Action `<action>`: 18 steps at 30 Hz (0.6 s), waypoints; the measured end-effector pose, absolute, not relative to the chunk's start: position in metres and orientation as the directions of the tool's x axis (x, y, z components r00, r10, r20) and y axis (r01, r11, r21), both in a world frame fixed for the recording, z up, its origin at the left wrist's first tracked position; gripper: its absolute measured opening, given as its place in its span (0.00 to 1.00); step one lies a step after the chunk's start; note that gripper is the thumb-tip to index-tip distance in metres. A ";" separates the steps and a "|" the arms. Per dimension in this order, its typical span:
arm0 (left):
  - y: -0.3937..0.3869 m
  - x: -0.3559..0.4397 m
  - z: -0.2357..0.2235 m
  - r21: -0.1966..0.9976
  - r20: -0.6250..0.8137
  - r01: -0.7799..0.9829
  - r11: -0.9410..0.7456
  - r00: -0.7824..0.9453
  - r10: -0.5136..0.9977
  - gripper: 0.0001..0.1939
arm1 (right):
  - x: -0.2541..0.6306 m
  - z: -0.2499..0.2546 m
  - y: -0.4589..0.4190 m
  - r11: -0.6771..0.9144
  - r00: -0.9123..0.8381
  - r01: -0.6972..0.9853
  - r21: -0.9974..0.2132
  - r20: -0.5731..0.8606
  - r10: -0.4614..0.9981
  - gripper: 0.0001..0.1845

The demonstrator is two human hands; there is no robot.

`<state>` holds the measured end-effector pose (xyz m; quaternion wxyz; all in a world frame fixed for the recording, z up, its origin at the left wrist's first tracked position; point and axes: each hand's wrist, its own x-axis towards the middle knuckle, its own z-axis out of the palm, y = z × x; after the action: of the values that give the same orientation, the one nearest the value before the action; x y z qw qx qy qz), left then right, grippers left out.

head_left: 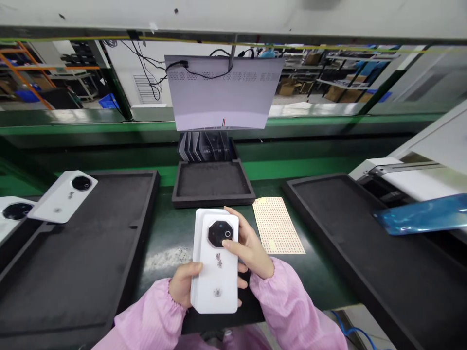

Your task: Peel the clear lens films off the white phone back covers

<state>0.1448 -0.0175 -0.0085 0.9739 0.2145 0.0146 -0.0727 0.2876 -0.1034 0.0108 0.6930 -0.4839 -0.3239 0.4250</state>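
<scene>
A small stack of white phone back covers [219,272] is held upright over the bench, each slightly offset from the one behind. The top one shows a black octagonal camera window and dark script. My left hand [186,282] is closed around the stack's lower left, thumb on the edge, fingertips showing past the right side. My right hand [251,250] grips the upper right edge, its thumb resting at the camera window; whether it holds one cover or several I cannot tell. To its right lies a cream sticker sheet [278,226] with rows of small red marks.
Black foam trays flank me, at left [109,233] and right [328,218]. White covers [65,197] rest on the left tray's edge; a glossy blue cover [426,214] lies over the right one. A smaller tray [213,180], dark upright sheets [206,147] and a hanging monitor [226,97] are ahead.
</scene>
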 end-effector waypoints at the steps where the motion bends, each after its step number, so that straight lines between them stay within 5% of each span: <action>1: -0.017 0.144 -0.010 0.433 -0.072 0.158 0.887 0.987 -0.141 0.30 | 0.288 0.010 -0.103 0.167 0.433 -0.270 -0.948 0.036 0.901 0.37; 5: -0.013 0.144 -0.015 0.510 -0.165 0.204 0.836 0.977 -0.138 0.27 | 0.291 0.005 -0.101 0.175 0.411 -0.204 -0.963 0.077 0.908 0.36; 9: -0.015 0.144 -0.016 0.489 -0.180 0.163 0.857 0.980 -0.084 0.24 | 0.301 -0.001 -0.101 0.158 0.513 0.128 -0.979 0.201 0.835 0.40; 12: -0.017 0.142 -0.016 0.501 -0.140 0.095 0.860 0.990 -0.027 0.23 | 0.311 0.007 -0.101 0.168 0.548 0.284 -0.944 0.304 0.779 0.31; 18: -0.013 0.139 -0.015 0.536 -0.081 0.065 0.842 0.996 -0.025 0.26 | 0.314 0.060 -0.086 0.180 0.311 0.633 -0.753 0.460 0.832 0.13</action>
<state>0.1391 -0.0133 -0.0149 0.9590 0.2804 0.0353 -0.0233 0.3144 -0.0860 0.0604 0.5050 -0.6327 -0.5787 0.0987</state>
